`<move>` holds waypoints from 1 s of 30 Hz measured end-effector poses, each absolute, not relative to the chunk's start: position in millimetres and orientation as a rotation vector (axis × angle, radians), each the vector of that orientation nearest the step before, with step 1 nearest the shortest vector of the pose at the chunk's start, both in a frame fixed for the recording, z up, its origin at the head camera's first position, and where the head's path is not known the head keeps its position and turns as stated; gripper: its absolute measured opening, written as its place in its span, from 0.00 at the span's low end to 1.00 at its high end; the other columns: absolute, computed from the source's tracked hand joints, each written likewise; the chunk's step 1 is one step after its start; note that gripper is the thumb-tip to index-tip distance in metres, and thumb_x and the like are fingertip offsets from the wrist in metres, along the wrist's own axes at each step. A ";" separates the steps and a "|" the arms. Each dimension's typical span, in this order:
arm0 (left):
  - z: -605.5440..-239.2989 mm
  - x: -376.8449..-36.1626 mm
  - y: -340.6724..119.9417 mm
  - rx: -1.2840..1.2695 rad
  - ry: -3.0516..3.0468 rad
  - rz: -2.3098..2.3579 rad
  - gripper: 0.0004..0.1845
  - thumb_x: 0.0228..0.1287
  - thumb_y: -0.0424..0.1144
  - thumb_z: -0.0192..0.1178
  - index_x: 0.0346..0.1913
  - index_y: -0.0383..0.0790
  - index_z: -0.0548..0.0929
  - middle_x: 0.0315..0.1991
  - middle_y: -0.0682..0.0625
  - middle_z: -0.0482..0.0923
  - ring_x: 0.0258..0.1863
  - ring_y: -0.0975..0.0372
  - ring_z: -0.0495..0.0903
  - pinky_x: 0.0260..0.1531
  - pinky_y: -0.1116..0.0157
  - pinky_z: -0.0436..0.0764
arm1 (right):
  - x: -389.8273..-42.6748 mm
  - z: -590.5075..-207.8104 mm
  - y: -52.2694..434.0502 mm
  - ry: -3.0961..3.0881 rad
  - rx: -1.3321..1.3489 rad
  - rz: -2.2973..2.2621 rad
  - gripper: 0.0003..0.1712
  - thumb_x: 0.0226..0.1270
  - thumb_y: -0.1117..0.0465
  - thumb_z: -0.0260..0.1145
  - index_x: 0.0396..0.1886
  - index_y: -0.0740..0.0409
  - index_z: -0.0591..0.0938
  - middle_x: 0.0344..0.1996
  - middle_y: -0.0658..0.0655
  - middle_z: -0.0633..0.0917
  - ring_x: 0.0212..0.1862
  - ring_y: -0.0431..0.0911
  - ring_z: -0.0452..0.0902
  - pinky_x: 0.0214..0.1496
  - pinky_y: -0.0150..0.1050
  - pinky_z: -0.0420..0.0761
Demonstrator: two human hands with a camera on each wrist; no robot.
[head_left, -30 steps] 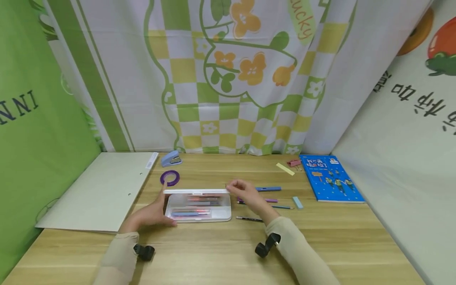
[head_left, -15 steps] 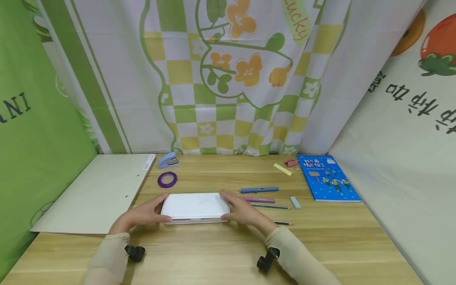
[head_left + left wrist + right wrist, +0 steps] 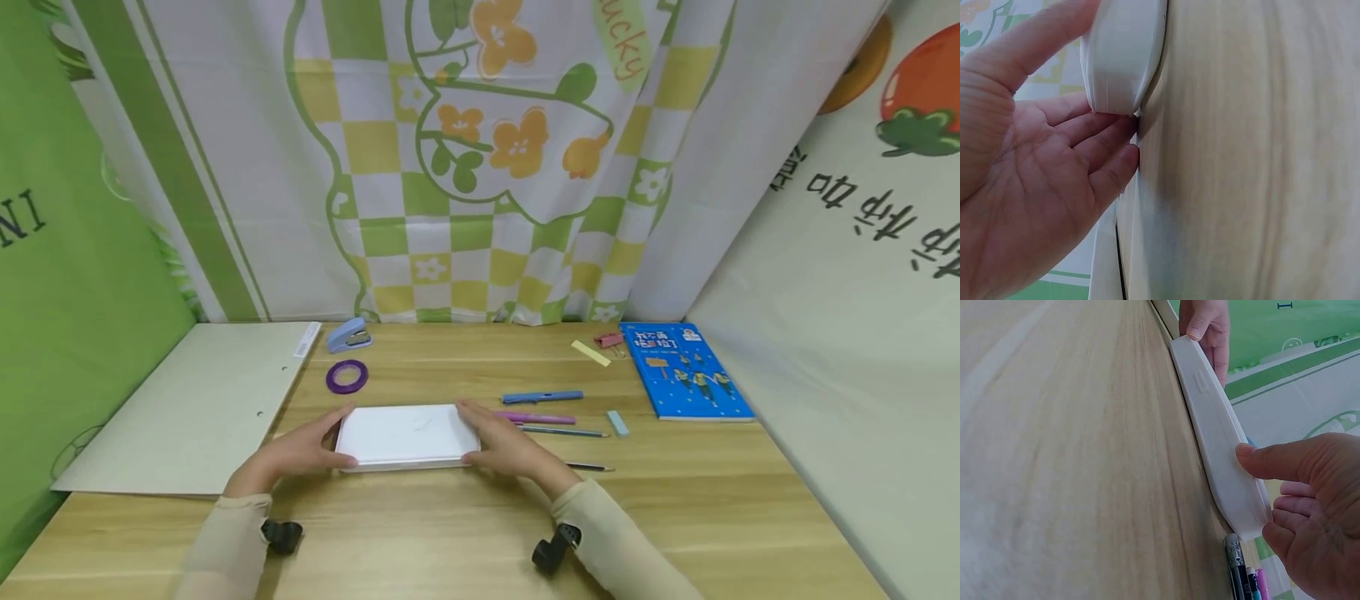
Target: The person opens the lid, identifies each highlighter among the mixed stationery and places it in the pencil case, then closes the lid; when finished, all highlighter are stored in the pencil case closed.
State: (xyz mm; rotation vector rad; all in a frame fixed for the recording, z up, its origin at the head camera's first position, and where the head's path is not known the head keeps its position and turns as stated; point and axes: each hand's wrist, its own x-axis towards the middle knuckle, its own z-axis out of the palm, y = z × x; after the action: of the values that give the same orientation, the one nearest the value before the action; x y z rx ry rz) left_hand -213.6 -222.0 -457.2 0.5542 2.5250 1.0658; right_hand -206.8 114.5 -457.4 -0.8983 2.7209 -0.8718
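Note:
A white pencil case (image 3: 408,435) lies flat on the wooden table, its lid down. My left hand (image 3: 302,450) holds its left end, thumb at the front corner and fingers by the end wall. At the right end my right hand (image 3: 506,442) grips it the same way, its thumb (image 3: 1260,461) against the front side in the right wrist view. The lid hides what is inside. Just right of the case lie a purple pen (image 3: 540,418), a blue-green pencil (image 3: 566,431) and a black pencil (image 3: 592,467), each partly covered by my right hand or forearm.
A blue pen (image 3: 542,397) and a pale blue eraser (image 3: 618,423) lie to the right, near a blue book (image 3: 686,371). Behind are a yellow strip (image 3: 591,353) and pink binder clip (image 3: 608,340). Leftward are purple tape (image 3: 347,377), a stapler (image 3: 349,335) and a large board (image 3: 195,408).
The pencil case's raised lid has come down, covering the pens inside. My right hand has moved from the lid's upper corner to the case's right end; the last gap at the front has narrowed.

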 end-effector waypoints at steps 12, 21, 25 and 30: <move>-464.0 -219.7 -220.9 0.645 2.555 1.022 0.54 0.57 0.51 0.66 0.72 0.26 0.44 0.71 0.27 0.44 0.69 0.36 0.45 0.66 0.42 0.47 | -209.8 -458.5 126.8 2.626 -0.823 -1.108 0.45 0.59 0.61 0.69 0.71 0.66 0.58 0.70 0.67 0.60 0.69 0.59 0.57 0.69 0.50 0.60; -432.5 -206.6 -215.9 0.783 2.672 0.848 0.50 0.57 0.51 0.65 0.70 0.23 0.52 0.67 0.25 0.53 0.66 0.33 0.53 0.63 0.40 0.54 | -205.2 -446.4 199.6 2.697 -0.758 -1.161 0.41 0.65 0.53 0.64 0.72 0.62 0.59 0.69 0.69 0.60 0.66 0.65 0.60 0.63 0.60 0.65; -417.4 -202.2 -216.9 0.850 2.824 0.734 0.47 0.56 0.54 0.65 0.68 0.24 0.59 0.64 0.26 0.60 0.64 0.34 0.59 0.61 0.40 0.60 | -202.1 -431.4 243.8 2.880 -0.629 -1.020 0.42 0.65 0.48 0.63 0.72 0.62 0.59 0.70 0.70 0.58 0.67 0.68 0.55 0.63 0.64 0.62; -411.9 -203.4 -220.9 0.907 3.116 0.447 0.49 0.51 0.62 0.65 0.66 0.28 0.65 0.61 0.30 0.68 0.60 0.39 0.67 0.58 0.43 0.67 | -200.1 -407.1 291.4 3.080 -0.489 -0.740 0.44 0.66 0.46 0.61 0.72 0.65 0.56 0.71 0.71 0.54 0.68 0.71 0.49 0.61 0.70 0.58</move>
State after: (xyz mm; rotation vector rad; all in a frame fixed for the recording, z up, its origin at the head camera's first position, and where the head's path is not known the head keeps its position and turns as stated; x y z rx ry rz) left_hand -203.4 -220.9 -411.9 0.9069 3.1162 0.4472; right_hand -200.1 291.4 -407.1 -0.4891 3.0803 -0.7400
